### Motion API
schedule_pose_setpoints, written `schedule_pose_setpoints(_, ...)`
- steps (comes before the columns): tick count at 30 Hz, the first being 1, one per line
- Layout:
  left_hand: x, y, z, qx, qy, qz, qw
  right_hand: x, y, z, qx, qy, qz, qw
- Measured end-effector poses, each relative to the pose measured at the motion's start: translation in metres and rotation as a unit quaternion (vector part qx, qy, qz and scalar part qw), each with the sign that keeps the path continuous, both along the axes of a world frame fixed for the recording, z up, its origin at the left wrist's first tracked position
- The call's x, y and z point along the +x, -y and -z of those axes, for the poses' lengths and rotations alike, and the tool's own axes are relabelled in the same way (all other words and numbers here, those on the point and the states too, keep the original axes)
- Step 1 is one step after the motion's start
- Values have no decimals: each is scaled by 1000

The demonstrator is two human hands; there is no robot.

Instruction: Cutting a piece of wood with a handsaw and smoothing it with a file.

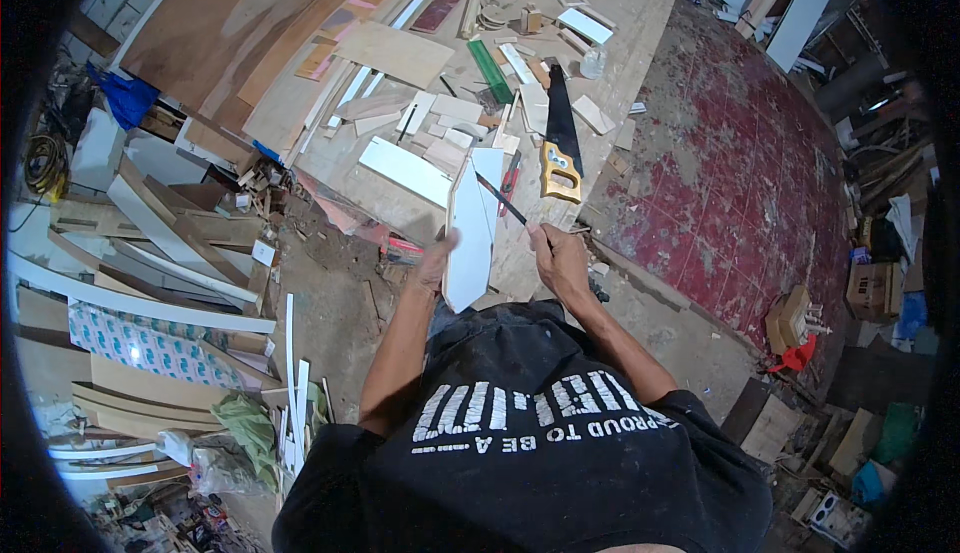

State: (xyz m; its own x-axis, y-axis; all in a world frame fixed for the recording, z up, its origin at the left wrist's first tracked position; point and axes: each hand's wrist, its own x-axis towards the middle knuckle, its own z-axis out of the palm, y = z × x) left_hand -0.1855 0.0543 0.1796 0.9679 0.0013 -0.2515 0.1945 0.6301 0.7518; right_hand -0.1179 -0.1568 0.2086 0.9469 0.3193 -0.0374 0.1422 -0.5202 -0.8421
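Note:
My left hand (436, 261) is closed on the left edge of a white board (468, 243), a long piece with angled ends. The board is held up in front of my body, its far end over the table. Closed round the near end of a thin dark file-like tool (502, 201) is my right hand (560, 261). The tool slants up to the left, and its far tip meets the board's face or edge near the top; I cannot tell which. On the table beyond the right hand lies a handsaw (561, 143) with a yellowish handle. A red-and-black tool (510, 179) rests beside the board.
Wood offcuts, another white panel (405, 169) and a green strip (490, 71) cover much of the worktable (625, 13). Curved boards (150, 283) are stacked at the left. Dusty red floor (720, 173) spreads to the right, with a cardboard box (874, 289) at its far side.

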Motion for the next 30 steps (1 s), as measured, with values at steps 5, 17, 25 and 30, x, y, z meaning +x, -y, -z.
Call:
schedule_pose_setpoints(5, 23, 6, -31, 85, -110, 16, 990, -1, -10, 7, 57, 39, 21, 997)
schedule_pose_setpoints(17, 45, 25, -24, 33, -94, -23, 995, 24, 0, 22, 38, 138, -8, 990)
schedule_pose_setpoints(25, 58, 24, -16, -141, -104, -63, 982, 24, 0, 19, 27, 162, 14, 986)
schedule_pose_setpoints(30, 46, 22, -9, -57, -148, -171, 972, 38, 20, 37, 108, -31, 95, 989)
